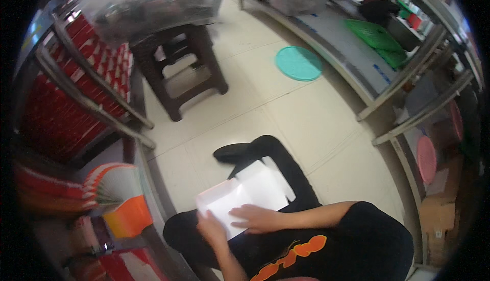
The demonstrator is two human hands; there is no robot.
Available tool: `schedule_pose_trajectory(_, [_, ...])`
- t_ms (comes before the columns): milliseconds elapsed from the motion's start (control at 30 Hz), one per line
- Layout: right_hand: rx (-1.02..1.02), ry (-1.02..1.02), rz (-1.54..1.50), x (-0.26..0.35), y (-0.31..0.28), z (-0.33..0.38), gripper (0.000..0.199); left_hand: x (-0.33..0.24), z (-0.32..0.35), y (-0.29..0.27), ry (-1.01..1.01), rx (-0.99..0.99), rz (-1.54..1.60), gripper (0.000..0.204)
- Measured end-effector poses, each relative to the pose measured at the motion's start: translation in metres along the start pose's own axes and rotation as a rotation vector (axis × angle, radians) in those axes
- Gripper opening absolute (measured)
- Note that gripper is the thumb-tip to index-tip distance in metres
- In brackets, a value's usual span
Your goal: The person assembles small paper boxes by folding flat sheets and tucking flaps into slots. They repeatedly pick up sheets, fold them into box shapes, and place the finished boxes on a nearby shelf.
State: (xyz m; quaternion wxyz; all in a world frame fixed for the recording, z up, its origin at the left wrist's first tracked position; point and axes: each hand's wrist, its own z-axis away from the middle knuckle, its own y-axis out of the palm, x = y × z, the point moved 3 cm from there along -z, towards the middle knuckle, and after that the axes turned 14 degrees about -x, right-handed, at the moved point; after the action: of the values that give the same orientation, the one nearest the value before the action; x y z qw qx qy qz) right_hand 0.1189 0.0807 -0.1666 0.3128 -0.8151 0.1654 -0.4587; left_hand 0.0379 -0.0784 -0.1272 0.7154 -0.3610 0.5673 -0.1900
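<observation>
A white cardboard box (263, 189) lies unfolded across my lap, its flap with tabs spread toward my knee. At the box's near left edge, my left hand (210, 229) grips the side wall, the thumb on the inside and the other fingers mostly hidden behind it. My right hand (255, 219) rests inside the box with its fingers stretched out over the white panel, holding nothing. Both hands are slightly blurred.
A dark plastic stool (196, 90) carries a large clear bin (153, 10) ahead. Metal shelving (337, 51) runs along the right, with a turquoise round lid (298, 63) on the floor beside it. Orange and white stacked packs (115, 181) fill the left shelf.
</observation>
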Motion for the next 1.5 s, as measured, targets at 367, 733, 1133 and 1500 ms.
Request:
schedule_pose_trajectory(367, [0.157, -0.104, -0.112, -0.026, -0.025, -0.03, 0.048, 0.024, -0.012, -0.006, 0.089, 0.043, 0.206, 0.035])
schedule_pose_trajectory(733, [0.249, 0.148, -0.168, 0.003, -0.036, -0.056, 0.025, 0.035, 0.001, -0.013, -0.161, 0.141, 0.59, 0.053])
schedule_pose_trajectory(1133, [-0.264, 0.11, -0.098, 0.071, -0.147, -0.094, 0.021, 0.005, 0.058, -0.082, 0.298, -0.272, 0.523, 0.088])
schedule_pose_trajectory(1500, [-0.699, -0.045, 0.083, 0.112, -0.214, -0.15, 0.017, -0.185, -0.033, -0.12, 1.191, -0.707, 0.768, 0.028])
